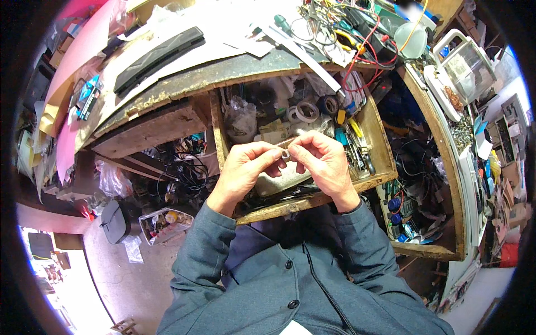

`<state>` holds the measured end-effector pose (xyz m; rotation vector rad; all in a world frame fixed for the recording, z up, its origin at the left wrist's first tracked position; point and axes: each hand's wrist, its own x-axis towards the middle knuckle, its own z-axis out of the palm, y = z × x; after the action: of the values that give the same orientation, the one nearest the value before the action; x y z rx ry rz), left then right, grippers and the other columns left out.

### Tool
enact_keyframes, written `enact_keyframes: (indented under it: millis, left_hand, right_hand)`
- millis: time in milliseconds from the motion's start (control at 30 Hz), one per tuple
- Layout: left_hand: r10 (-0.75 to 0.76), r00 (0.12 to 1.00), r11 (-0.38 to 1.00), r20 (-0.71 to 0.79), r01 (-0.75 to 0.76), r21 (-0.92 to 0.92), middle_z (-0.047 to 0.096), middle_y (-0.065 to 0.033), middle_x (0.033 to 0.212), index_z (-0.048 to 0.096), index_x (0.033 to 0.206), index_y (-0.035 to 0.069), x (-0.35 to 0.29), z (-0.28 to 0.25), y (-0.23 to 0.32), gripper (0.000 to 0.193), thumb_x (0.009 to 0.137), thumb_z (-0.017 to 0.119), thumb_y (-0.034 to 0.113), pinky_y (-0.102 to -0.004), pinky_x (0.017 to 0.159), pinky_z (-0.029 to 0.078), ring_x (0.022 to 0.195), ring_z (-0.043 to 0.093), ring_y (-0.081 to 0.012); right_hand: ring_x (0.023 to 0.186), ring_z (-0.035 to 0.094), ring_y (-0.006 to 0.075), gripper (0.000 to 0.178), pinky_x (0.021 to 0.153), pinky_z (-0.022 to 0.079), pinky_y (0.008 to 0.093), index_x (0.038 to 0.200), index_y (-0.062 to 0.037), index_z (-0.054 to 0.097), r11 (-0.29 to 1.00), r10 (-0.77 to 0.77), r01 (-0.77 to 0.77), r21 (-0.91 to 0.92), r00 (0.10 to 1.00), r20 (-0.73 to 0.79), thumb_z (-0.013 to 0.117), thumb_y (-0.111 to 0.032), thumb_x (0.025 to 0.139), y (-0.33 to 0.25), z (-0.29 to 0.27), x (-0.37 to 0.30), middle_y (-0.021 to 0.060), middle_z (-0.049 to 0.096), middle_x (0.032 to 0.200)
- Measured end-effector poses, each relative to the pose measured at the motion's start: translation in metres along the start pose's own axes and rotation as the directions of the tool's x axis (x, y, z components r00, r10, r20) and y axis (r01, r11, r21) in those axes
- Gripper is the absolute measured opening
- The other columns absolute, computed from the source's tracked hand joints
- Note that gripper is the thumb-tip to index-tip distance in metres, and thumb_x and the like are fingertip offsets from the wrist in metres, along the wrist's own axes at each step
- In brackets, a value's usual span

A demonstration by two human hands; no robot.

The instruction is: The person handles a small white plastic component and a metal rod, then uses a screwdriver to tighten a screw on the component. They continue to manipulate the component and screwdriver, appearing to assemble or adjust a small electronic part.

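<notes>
Over the open wooden drawer point(371, 180), my left hand point(244, 168) and my right hand point(326, 166) meet fingertip to fingertip. Between them is a small pale, shiny piece point(286, 154), too small to name, pinched by thumb and forefinger on both sides. Behind the hands, inside the drawer, lie a whitish tape roll point(306, 112), a black tape roll point(327, 104) and a crumpled clear plastic bag point(242, 118). Several hand tools point(359, 146), some with yellow or teal handles, line the drawer's right side. My hands hide part of what lies beneath them.
On the worn bench above the drawer rest a long black bar-shaped case point(159, 59), a white strip point(312, 62) jutting over the edge, and tangled red leads point(373, 75). A wooden-framed compartment point(459, 223) stands to the right. A box of odds and ends point(166, 223) sits lower left.
</notes>
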<state>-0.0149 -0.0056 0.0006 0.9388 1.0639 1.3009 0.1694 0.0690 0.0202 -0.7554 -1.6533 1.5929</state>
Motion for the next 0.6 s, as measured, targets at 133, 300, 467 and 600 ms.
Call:
enact_keyframes:
  millis: [133, 300, 467, 600]
  left_hand:
    - [0.002, 1.000, 1.000, 0.015, -0.002, 0.005, 0.071, -0.0072, 0.086, 0.070, 0.101, -0.001, -0.001, -0.001, -0.002, 0.021, 0.098, 0.063, 0.018, -0.0259, 0.070, 0.054, 0.074, 0.066, -0.0130]
    - [-0.012, 0.999, 0.994, -0.031, 0.015, 0.107, 0.069, -0.0041, 0.085, 0.070, 0.101, 0.000, 0.002, 0.007, 0.006, 0.023, 0.097, 0.064, 0.021, -0.0260, 0.068, 0.052, 0.072, 0.064, -0.0121]
    - [-0.012, 0.995, 0.996, -0.096, 0.020, 0.087, 0.069, -0.0064, 0.086, 0.067, 0.102, -0.003, -0.003, 0.009, 0.014, 0.017, 0.092, 0.067, 0.011, -0.0251, 0.067, 0.052, 0.070, 0.063, -0.0120]
    - [0.058, 0.998, 0.995, -0.038, -0.055, 0.078, 0.070, -0.0071, 0.083, 0.066, 0.099, 0.000, 0.004, 0.009, 0.006, 0.013, 0.090, 0.069, 0.007, -0.0244, 0.064, 0.052, 0.067, 0.065, -0.0124]
  right_hand:
    - [0.064, 0.057, 0.0038, 0.007, 0.057, 0.047, 0.0197, 0.096, -0.0020, 0.067, 1.000, -0.001, 0.001, 0.009, 1.000, -0.002, 0.067, -0.009, 0.095, 0.001, 0.000, -0.001, -0.0004, 0.067, 0.079]
    - [0.071, 0.061, 0.0079, 0.010, 0.062, 0.052, 0.0245, 0.094, -0.0016, 0.068, 0.992, -0.016, 0.010, -0.122, 0.999, -0.045, 0.068, -0.012, 0.093, -0.001, -0.001, -0.001, 0.0028, 0.068, 0.083]
    - [0.073, 0.063, 0.0154, 0.017, 0.065, 0.052, 0.0321, 0.087, -0.0013, 0.068, 0.978, -0.167, 0.161, -0.134, 0.985, -0.034, 0.069, -0.018, 0.090, 0.012, 0.002, 0.006, 0.0102, 0.066, 0.083]
    - [0.071, 0.064, 0.0143, 0.017, 0.065, 0.052, 0.0316, 0.085, 0.0009, 0.066, 0.956, -0.212, 0.207, -0.207, 0.977, -0.003, 0.069, -0.016, 0.090, 0.004, -0.006, 0.005, 0.0089, 0.068, 0.076]
